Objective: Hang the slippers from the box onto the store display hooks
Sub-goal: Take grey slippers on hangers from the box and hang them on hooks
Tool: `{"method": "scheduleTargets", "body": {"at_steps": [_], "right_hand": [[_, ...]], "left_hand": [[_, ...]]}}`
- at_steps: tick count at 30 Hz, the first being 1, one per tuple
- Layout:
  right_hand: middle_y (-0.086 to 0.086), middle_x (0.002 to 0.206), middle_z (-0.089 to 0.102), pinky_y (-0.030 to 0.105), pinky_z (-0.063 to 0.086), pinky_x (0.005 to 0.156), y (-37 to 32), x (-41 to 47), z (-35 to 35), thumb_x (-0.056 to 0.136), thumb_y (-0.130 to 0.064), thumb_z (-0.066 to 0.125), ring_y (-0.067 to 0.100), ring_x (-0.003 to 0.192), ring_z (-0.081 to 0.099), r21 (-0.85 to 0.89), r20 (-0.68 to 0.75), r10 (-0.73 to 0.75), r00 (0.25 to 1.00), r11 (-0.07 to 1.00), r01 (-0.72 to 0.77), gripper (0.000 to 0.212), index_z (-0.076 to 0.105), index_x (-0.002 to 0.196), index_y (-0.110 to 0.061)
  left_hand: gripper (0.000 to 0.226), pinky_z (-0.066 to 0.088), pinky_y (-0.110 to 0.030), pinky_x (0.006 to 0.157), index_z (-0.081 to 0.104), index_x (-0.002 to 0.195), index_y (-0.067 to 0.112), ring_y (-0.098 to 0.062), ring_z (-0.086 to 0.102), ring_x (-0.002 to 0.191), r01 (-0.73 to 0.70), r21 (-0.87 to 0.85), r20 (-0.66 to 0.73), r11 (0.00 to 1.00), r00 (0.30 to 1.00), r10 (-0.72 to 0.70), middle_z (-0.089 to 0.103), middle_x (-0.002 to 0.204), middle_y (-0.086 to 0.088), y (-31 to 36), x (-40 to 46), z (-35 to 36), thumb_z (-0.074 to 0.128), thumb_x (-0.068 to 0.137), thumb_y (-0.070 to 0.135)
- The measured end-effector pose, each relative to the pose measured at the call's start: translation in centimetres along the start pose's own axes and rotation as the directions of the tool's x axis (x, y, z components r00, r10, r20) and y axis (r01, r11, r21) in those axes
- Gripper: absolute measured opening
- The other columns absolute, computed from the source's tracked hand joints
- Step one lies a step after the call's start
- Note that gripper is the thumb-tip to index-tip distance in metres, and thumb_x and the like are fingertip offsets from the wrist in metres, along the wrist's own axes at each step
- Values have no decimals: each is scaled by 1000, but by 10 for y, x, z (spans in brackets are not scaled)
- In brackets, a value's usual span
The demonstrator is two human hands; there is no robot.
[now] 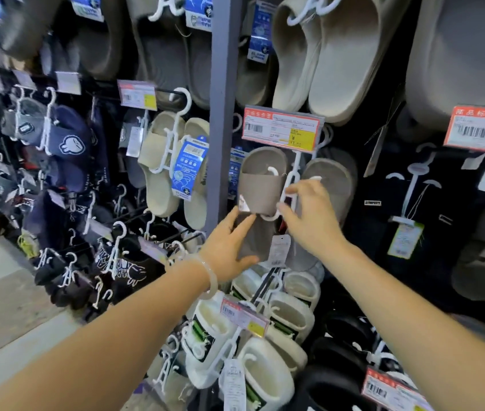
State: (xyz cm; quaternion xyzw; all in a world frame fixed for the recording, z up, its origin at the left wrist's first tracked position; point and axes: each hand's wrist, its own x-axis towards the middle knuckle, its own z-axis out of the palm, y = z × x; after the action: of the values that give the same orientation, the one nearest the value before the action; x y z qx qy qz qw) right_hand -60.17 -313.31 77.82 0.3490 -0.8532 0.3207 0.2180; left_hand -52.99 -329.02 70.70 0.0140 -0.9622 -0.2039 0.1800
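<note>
both bare forearms reach up and forward. left hand, clear bangle at the wrist, lies flat with fingers straight and slightly spread against the sole of a smooth taupe foam slide slipper. right hand has fingers curled, pinching the white plastic ladder-shaped hanger between the pair. slippers hang just under a red-and-yellow price tag, beside a grey upright post. fuzzy white slippers hang below.
</note>
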Motion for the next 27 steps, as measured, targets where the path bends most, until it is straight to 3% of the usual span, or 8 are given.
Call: {"method": "scheduleTargets", "body": {"at_steps": [4,7,10,12,16,19,27], "right_hand": [[9,123,46,33,36,98,-47,-34,50,90,-24,56,25,117,42,17,241,-78,967,997,76,30,53,116,-10],[8,127,43,33,35,101,-85,-63,92,91,-22,53,25,122,39,48,389,-130,912,992,121,29,51,118,-10],[10,134,38,36,31,106,-121,-90,129,90,-22,54,26,128,34,81,525,-154,837,988,131,39,45,126,-9],[11,137,36,36,31,106,-141,-108,152,90,-22,53,26,129,33,105,596,-166,786,986,128,41,43,128,-11],[9,137,34,36,36,101,-169,-153,206,91,-26,54,27,126,36,101,724,-167,669,985,137,41,42,128,-13],[11,134,36,36,36,101,-183,-191,250,90,-26,56,29,125,39,98,808,-173,563,982,160,43,43,127,-11],[17,138,36,39,34,105,-194,-297,366,91,-24,53,33,130,35,117,945,-159,284,981,157,45,40,130,-8]], "left_hand": [[78,16,-37,116,20,146,21,-25,5,145,69,-32,60,997,996,-67,2,157,-10,-22,-51,-8,62,84,39],[90,20,-42,116,20,147,18,-27,10,144,144,-45,59,988,988,-142,11,156,-10,-50,-90,-14,63,74,49],[91,9,-31,117,14,148,13,-24,6,145,259,-3,92,966,962,-258,10,156,-11,-77,-138,-20,67,78,40],[91,11,-31,116,13,147,15,-24,7,145,341,41,120,939,932,-343,10,155,-13,-96,-173,-24,67,79,40],[89,20,-34,113,13,148,19,-27,18,142,554,85,216,828,801,-558,8,156,-12,-131,-253,-22,65,80,44],[85,22,-34,112,11,148,19,-27,15,142,667,80,258,741,704,-661,7,155,-12,-156,-307,-10,62,83,41],[82,26,-30,107,14,147,16,-27,25,138,863,-39,390,504,477,-787,12,153,-12,-214,-423,67,65,83,31]]}}
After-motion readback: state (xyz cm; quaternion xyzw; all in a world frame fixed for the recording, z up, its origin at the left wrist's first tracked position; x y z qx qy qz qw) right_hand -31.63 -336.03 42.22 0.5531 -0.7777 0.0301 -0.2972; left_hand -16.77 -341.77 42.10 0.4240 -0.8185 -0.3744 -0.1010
